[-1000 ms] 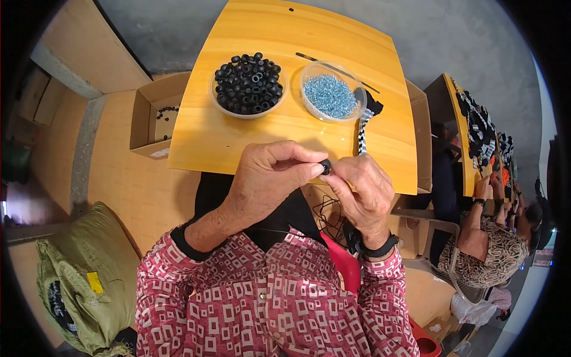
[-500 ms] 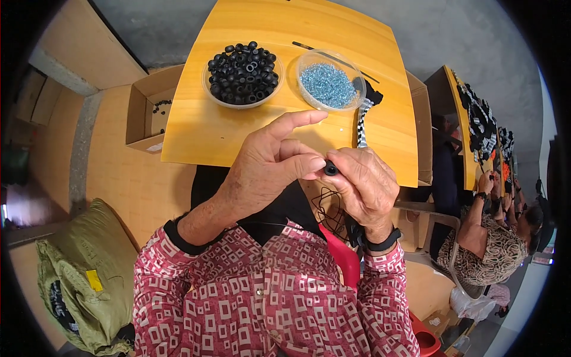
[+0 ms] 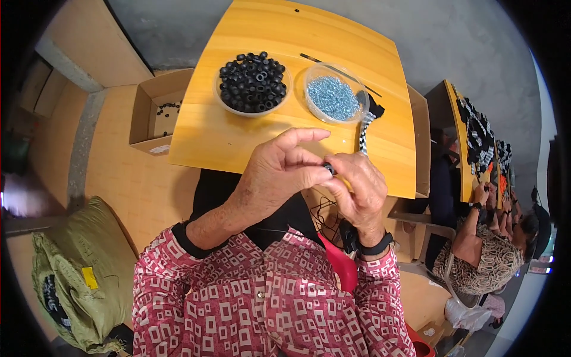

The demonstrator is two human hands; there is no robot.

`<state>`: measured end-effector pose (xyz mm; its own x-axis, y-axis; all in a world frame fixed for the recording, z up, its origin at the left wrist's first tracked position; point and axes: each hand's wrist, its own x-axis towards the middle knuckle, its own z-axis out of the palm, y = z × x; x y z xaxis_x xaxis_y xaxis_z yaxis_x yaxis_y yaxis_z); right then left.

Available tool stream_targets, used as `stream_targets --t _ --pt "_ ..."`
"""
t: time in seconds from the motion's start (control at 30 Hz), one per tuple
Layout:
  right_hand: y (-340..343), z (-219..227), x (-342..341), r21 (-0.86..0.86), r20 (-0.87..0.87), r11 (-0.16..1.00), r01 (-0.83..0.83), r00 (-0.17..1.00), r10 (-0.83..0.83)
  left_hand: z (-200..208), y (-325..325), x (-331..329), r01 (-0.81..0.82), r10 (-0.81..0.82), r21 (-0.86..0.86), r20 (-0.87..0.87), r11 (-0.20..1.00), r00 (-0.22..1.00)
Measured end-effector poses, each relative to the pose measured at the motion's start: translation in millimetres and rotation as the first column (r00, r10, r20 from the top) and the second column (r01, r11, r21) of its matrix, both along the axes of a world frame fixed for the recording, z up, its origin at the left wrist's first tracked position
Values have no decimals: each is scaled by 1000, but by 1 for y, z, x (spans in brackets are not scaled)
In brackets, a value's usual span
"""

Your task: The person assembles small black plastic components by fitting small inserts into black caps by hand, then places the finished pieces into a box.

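My right hand [image 3: 360, 187] pinches a small black ring-shaped piece [image 3: 329, 169] between thumb and forefinger, just off the table's front edge. My left hand [image 3: 270, 169] meets it there, thumb and a finger pressed at the piece while the forefinger stretches out above. Whether anything tiny lies between the left fingertips is hidden. Beyond the hands stands a clear bowl [image 3: 217, 95] heaped with similar black pieces [image 3: 253, 83]. To its right, a clear round tub [image 3: 309, 110] holds small shiny light-blue pieces [image 3: 333, 96].
A dark thin rod [image 3: 372, 90] and a black-and-white checked strip [image 3: 364, 134] lie by the tub on the yellow table [image 3: 238, 140]. Cardboard boxes [image 3: 143, 113] flank the table. A green sack [image 3: 83, 262] stands at left. Another person [image 3: 485, 256] works at right.
My hands have drawn closer together on the black piece, which has turned so its hole shows less. The table and bowls sit slightly lower and further right in view.
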<state>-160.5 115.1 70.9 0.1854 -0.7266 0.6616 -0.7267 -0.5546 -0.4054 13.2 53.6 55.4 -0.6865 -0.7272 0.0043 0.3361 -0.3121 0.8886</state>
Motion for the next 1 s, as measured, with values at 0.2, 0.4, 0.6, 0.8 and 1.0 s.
stream_targets --t 0.2,0.4,0.6,0.8,1.0 --pt "-11 11 21 50 -69 997 -61 996 64 -2 -18 49 -199 205 -73 86 977 975" --pt "-2 10 3 117 -186 992 35 983 -12 -22 -81 146 -639 636 146 72 755 768" --pt "-8 13 2 176 -254 983 58 967 -12 -111 -145 221 -739 728 313 177 597 663" --pt "-10 17 2 198 -282 976 93 959 -34 -154 -187 236 -877 827 208 294 433 479" --pt "-12 10 11 259 -317 962 88 949 -1 -259 -188 244 -556 607 -354 700 752 376"
